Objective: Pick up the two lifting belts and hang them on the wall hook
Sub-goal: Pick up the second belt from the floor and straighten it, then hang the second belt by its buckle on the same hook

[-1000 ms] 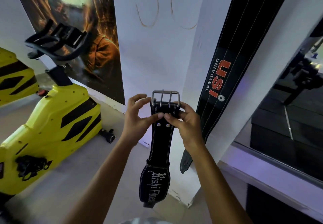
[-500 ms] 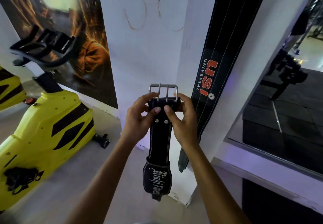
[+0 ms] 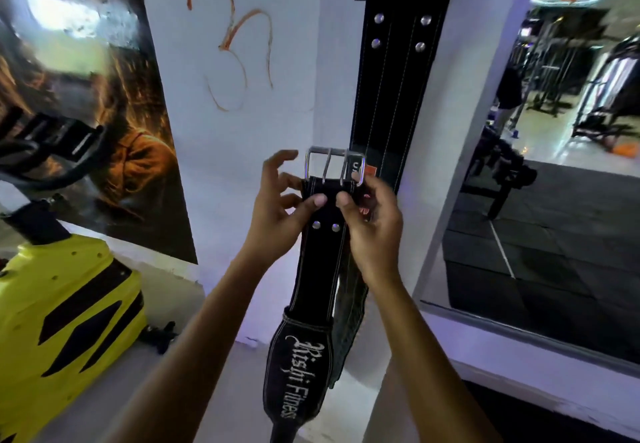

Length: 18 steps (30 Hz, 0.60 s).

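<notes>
A black lifting belt (image 3: 317, 280) with white lettering and a steel double-prong buckle (image 3: 334, 165) hangs straight down in front of me. My left hand (image 3: 277, 214) and my right hand (image 3: 372, 224) both pinch its top end just below the buckle. Behind it, a second black belt (image 3: 394, 89) with red lettering hangs flat against the white pillar, its top beyond the frame. The held buckle overlaps that belt's lower part. The wall hook is not visible.
A yellow exercise bike (image 3: 62, 311) stands on the floor at the left, under a dark poster (image 3: 104, 113). A large mirror (image 3: 554, 165) fills the wall on the right, showing gym machines. The white pillar (image 3: 277, 79) stands straight ahead.
Both hands have lifted the belt higher and a little right, so its buckle now overlaps the hanging belt. The view has tilted up, showing more of the hanging belt's top.
</notes>
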Each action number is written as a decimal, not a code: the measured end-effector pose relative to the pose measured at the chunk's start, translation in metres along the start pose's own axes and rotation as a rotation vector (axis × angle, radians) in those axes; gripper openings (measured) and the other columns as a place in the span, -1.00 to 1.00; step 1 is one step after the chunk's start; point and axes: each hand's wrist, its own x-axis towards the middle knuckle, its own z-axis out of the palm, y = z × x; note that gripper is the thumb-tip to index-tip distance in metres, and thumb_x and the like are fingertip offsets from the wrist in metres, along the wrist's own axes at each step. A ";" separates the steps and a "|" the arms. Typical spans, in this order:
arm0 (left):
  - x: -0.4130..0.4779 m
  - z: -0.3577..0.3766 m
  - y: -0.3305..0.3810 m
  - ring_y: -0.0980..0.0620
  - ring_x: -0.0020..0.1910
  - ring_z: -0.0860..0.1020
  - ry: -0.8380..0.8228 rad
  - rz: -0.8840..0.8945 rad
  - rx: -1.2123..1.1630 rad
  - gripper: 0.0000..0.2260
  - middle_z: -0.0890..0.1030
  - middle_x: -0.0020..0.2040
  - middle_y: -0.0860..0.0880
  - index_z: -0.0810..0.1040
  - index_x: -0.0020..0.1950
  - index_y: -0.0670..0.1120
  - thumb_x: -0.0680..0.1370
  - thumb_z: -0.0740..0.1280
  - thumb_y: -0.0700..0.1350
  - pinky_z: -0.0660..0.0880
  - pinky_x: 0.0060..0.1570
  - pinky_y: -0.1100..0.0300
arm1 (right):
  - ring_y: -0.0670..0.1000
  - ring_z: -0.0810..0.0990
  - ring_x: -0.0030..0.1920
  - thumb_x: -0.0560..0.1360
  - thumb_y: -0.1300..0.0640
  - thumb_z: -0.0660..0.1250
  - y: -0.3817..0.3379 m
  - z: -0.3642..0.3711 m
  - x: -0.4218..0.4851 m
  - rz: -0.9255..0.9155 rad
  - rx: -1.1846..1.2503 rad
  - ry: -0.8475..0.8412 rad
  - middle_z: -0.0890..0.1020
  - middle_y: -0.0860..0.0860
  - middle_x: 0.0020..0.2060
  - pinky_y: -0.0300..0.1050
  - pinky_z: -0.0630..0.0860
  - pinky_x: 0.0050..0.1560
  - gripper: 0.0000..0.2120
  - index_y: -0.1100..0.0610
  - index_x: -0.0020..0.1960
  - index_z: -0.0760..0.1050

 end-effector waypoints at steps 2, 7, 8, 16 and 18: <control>0.018 0.007 0.008 -0.18 -0.19 0.62 0.004 -0.025 -0.034 -0.52 0.56 -0.10 -0.09 0.39 0.33 0.01 0.45 0.46 -0.13 0.62 -0.16 -0.23 | 0.12 0.64 0.10 0.45 -0.05 0.42 -0.007 -0.003 0.019 -0.029 -0.009 0.029 0.63 0.16 0.10 0.15 0.59 0.13 -0.57 0.16 0.23 0.53; 0.059 0.024 0.028 -0.10 -0.19 0.60 -0.016 -0.020 -0.136 -0.70 0.60 -0.07 -0.02 0.57 0.21 -0.14 0.48 0.45 -0.16 0.59 -0.15 -0.32 | 0.10 0.64 0.11 0.47 0.05 0.43 -0.032 -0.012 0.067 -0.126 -0.049 0.045 0.64 0.16 0.09 0.04 0.60 0.13 -0.62 0.20 0.23 0.54; 0.067 0.026 0.034 -0.11 -0.19 0.60 -0.015 -0.016 -0.150 -0.70 0.60 -0.06 -0.03 0.57 0.21 -0.15 0.49 0.44 -0.17 0.60 -0.15 -0.31 | 0.10 0.64 0.10 0.47 0.06 0.43 -0.037 -0.013 0.076 -0.144 -0.063 0.047 0.64 0.16 0.09 0.07 0.60 0.13 -0.62 0.20 0.23 0.54; 0.151 0.039 0.106 -0.02 -0.12 0.66 -0.008 0.260 -0.071 -0.79 0.65 -0.10 -0.01 0.59 0.16 -0.11 0.54 0.40 -0.15 0.67 -0.27 -0.07 | 0.09 0.66 0.01 0.47 0.03 0.44 -0.111 -0.018 0.171 -0.324 -0.126 0.091 0.66 0.13 0.05 0.00 0.61 0.04 -0.59 0.14 0.27 0.54; 0.179 0.042 0.129 0.03 -0.15 0.66 0.019 0.373 0.018 -0.82 0.64 -0.18 0.06 0.60 0.13 -0.11 0.55 0.39 -0.10 0.66 -0.30 -0.05 | 0.09 0.67 0.03 0.48 0.02 0.42 -0.133 -0.018 0.200 -0.361 -0.138 0.116 0.66 0.13 0.07 0.08 0.64 0.01 -0.59 0.12 0.29 0.54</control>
